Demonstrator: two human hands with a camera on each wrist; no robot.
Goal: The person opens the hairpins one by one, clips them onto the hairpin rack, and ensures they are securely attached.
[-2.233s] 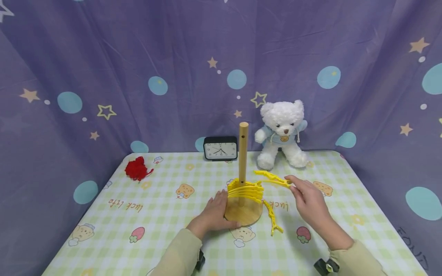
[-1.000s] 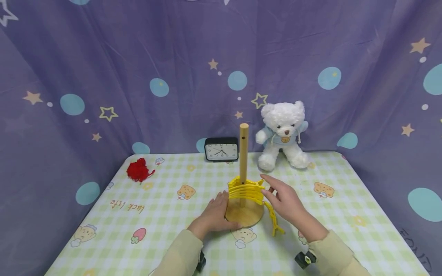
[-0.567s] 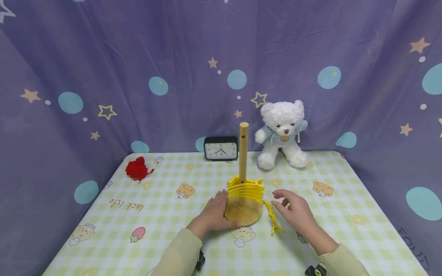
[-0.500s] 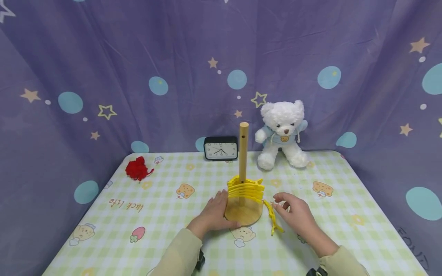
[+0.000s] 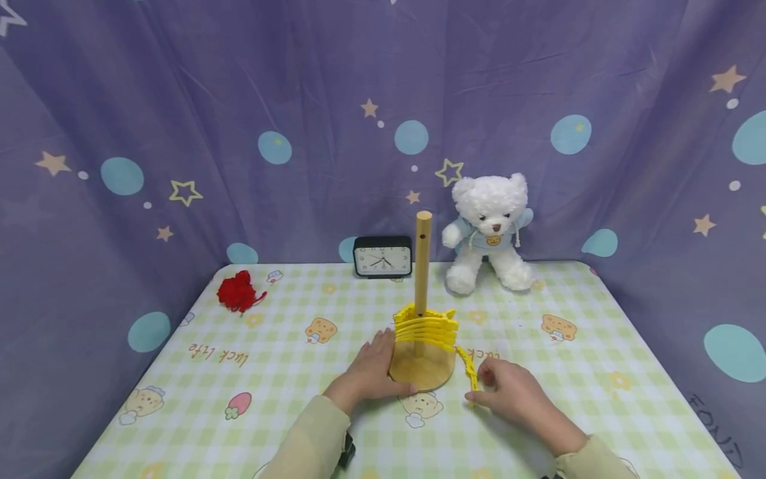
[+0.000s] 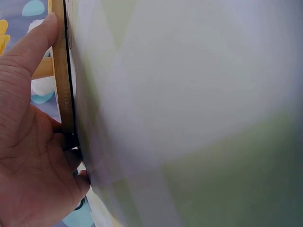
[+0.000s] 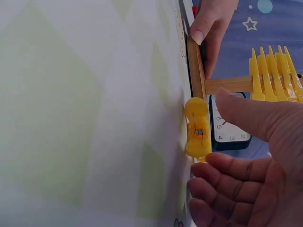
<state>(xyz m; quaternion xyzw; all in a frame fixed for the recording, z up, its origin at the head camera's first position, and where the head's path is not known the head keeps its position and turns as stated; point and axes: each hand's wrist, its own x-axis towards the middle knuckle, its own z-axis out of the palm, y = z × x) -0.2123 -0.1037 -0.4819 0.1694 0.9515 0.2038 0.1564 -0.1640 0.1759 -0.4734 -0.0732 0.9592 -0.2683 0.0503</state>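
Observation:
A wooden stand with a round base and upright pole stands mid-table. My left hand grips the base rim, its thumb at the front and its fingers along the left side. Several yellow alligator hair clips are stacked around the lower pole. One more yellow alligator hair clip, with a metal spring showing in the right wrist view, lies right of the base. My right hand is at this clip, thumb and fingers on either side. Between thumb and clip a gap shows in the right wrist view.
A black alarm clock stands behind the pole. Back right sits a white teddy bear, and back left lies a bundle of red yarn. A checked cloth covers the table, with a purple curtain behind.
My right hand brought a clip to the stack, let go of it, then moved right and down to the loose clip. My left hand has stayed on the base.

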